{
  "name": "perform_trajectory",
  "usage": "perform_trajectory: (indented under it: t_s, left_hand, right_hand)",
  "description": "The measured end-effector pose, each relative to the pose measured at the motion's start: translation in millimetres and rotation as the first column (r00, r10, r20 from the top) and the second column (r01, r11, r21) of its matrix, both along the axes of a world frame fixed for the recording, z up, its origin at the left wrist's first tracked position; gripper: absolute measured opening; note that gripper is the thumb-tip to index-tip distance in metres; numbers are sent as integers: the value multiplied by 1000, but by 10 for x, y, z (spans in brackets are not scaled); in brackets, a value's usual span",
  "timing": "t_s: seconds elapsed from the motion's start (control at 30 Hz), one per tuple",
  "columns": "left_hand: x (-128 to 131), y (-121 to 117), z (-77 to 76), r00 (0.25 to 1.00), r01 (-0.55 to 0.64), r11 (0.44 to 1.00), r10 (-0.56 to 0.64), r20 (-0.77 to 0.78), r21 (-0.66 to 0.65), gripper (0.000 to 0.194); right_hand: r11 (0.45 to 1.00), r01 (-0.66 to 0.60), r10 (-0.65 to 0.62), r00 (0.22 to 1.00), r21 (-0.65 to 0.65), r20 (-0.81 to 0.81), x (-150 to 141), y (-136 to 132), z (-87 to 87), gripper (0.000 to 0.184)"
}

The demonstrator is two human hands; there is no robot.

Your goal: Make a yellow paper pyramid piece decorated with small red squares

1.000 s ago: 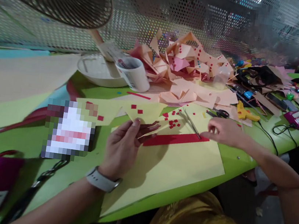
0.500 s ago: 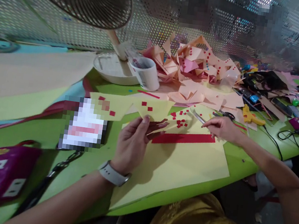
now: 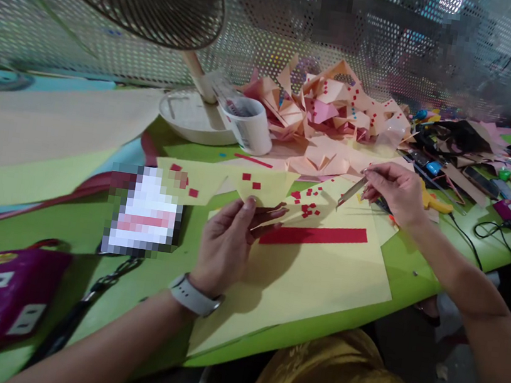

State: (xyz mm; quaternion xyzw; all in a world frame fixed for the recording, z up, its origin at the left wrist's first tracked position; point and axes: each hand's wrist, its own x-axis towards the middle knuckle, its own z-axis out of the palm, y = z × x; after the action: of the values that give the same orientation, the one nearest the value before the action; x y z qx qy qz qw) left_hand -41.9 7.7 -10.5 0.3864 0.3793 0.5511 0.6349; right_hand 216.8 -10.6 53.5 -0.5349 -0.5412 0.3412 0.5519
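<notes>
My left hand [image 3: 228,245], wearing a watch, pinches a pale yellow paper piece [image 3: 212,182] between thumb and fingers. Several small red squares dot that paper. My right hand [image 3: 398,189] is closed around metal tweezers [image 3: 351,193], whose tips point down and left above the yellow paper. Whether the tips grip anything is too small to tell. Left of the tips lie loose red paper squares [image 3: 308,210] in a scattered cluster. A long red paper strip [image 3: 316,235] rests on the large yellow sheet [image 3: 317,295] under my hands.
Behind my hands are a white cup [image 3: 257,131], a fan [image 3: 184,118] and a heap of folded peach paper [image 3: 329,107]. A yellow glue gun [image 3: 437,201] lies to the right. At the left sit a purple power block [image 3: 4,289] and a lanyard [image 3: 99,287].
My right hand has lifted the tweezers up and to the right, away from the loose red squares, and turned them to point down-left. My left hand and its paper stay nearly still.
</notes>
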Motion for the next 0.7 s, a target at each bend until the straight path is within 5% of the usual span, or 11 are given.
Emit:
perform_trajectory:
  t_s: [0.3,0.43,0.7]
  left_hand:
    - [-4,14,-20,1000,10,1000,-10,-9,-4,38]
    - [-2,10,-18,1000,9,1000,-9,-5,-14,38]
    - [-15,35,-43,1000,22,1000,-21,17,-9,34]
  right_hand:
    - [998,-69,66,910,-8,408,-20,66,-221,26]
    - [981,-115,154,952,-154,265,48,138,-195,26]
    - [966,28,-71,984,-255,-161,-83,425,-328,22]
